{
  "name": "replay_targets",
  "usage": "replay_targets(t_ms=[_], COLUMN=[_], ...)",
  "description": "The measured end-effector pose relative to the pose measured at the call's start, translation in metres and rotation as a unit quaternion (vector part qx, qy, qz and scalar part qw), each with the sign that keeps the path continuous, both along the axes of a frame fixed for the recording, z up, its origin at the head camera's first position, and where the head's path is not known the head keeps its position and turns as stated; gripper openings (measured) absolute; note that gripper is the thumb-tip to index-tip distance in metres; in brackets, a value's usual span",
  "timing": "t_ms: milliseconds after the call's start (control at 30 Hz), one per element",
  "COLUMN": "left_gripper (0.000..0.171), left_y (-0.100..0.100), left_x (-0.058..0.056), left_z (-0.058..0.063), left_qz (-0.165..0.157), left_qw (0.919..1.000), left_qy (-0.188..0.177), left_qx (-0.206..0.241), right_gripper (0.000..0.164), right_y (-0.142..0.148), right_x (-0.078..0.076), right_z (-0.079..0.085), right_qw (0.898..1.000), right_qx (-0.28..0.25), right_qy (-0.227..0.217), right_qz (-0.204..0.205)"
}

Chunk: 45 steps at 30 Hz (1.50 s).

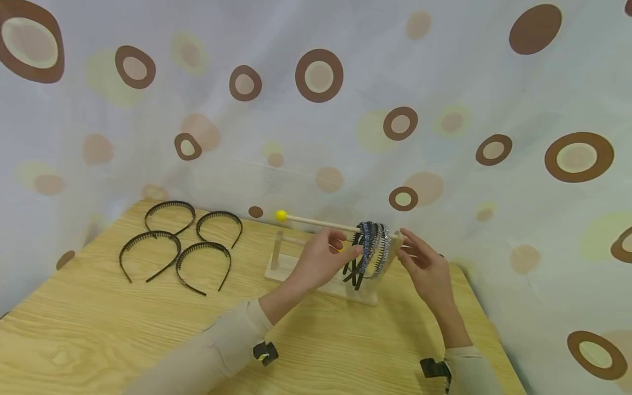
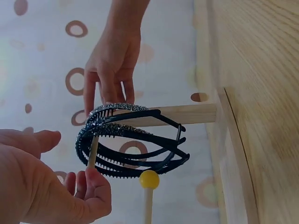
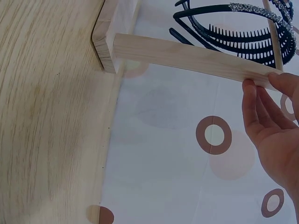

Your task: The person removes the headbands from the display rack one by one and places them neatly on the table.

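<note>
Several glittery toothed headbands (image 1: 367, 241) hang bunched on a wooden rod (image 1: 316, 221) with a yellow ball (image 1: 281, 215) at its left end. My left hand (image 1: 318, 258) is left of the bunch, its fingers curled at the rod; the thumb stands apart from them in the left wrist view. With fingertips and thumb, my right hand (image 3: 278, 135) pinches the top of the wooden stand's right upright (image 3: 187, 56). Near that top the rod's right end meets it. A second yellow ball (image 2: 149, 179) tips a lower rod, largely hidden behind my left hand in the head view.
Several black toothed headbands (image 1: 204, 245) lie spread on the left of the wood-grain table (image 1: 74, 334). The stand's base (image 1: 274, 270) and short left upright (image 1: 277, 249) are beside my left forearm. A patterned sheet (image 1: 345, 148) hangs behind the table.
</note>
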<state>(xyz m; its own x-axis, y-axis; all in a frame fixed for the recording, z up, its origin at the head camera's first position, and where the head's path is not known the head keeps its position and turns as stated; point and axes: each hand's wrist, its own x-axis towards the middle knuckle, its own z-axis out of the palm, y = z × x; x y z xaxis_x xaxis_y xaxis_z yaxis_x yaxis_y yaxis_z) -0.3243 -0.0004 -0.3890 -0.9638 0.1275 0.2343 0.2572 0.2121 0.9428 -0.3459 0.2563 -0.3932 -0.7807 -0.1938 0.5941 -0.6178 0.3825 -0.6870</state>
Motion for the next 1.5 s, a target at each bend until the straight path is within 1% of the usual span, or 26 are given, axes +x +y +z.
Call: replay_targets(t_ms=[100,200,267,300,467,633,733,833,933,1067,1200,1267,1400,1500], left_gripper=[0.050,0.057,0.059,0.060,0.058,0.056,0.055,0.055,0.055,0.054,0.054,0.055,0.055,0.056], left_y=[0.012,0.020,0.024,0.025,0.031,0.032,0.029,0.024,0.018,0.010,0.000,-0.004,-0.011,-0.018], left_x=[0.001,0.002,0.002,0.002,0.000,-0.001,-0.002,-0.002,-0.002,-0.004,-0.005,-0.005,-0.004,-0.004], left_z=[0.003,0.004,0.003,0.003,0.003,0.002,0.004,0.008,0.013,0.018,0.021,0.020,0.014,0.010], left_qz=[0.018,0.029,0.032,0.032,0.032,0.023,0.011,-0.001,-0.005,0.001,0.005,0.010,0.022,0.035], left_qw=[0.9986,0.9934,0.9908,0.9904,0.9909,0.9926,0.9950,0.9971,0.9982,0.9983,0.9984,0.9982,0.9977,0.9975], left_qy=[0.033,0.062,0.071,0.073,0.086,0.092,0.086,0.070,0.053,0.042,0.042,0.045,0.054,0.059], left_qx=[-0.037,-0.093,-0.111,-0.113,-0.098,-0.076,-0.050,-0.028,-0.028,-0.041,-0.037,-0.038,-0.033,-0.016], right_gripper=[0.047,0.046,0.047,0.047,0.047,0.046,0.046,0.047,0.047,0.047,0.046,0.047,0.047,0.047], right_y=[-0.002,-0.003,-0.004,-0.005,-0.007,-0.007,-0.007,-0.007,-0.007,-0.006,-0.005,-0.004,-0.002,-0.003], right_x=[0.000,-0.001,-0.001,-0.002,-0.002,0.001,0.001,0.002,0.003,0.003,0.004,0.004,0.006,0.006], right_z=[0.000,0.000,0.000,-0.001,0.002,0.005,0.007,0.008,0.008,0.007,0.006,0.006,0.005,0.005], right_qw=[1.000,1.000,1.000,1.000,1.000,0.999,0.999,0.999,1.000,1.000,1.000,1.000,1.000,0.999], right_qx=[-0.002,0.003,0.008,0.008,0.006,0.019,0.022,0.022,0.017,0.010,0.008,0.010,0.016,0.019], right_qy=[0.002,0.008,0.016,0.019,0.021,0.019,0.016,0.012,0.006,-0.001,-0.004,-0.005,-0.009,-0.013], right_qz=[0.001,0.002,0.001,0.000,-0.009,-0.021,-0.024,-0.021,-0.018,-0.016,-0.016,-0.016,-0.023,-0.025])
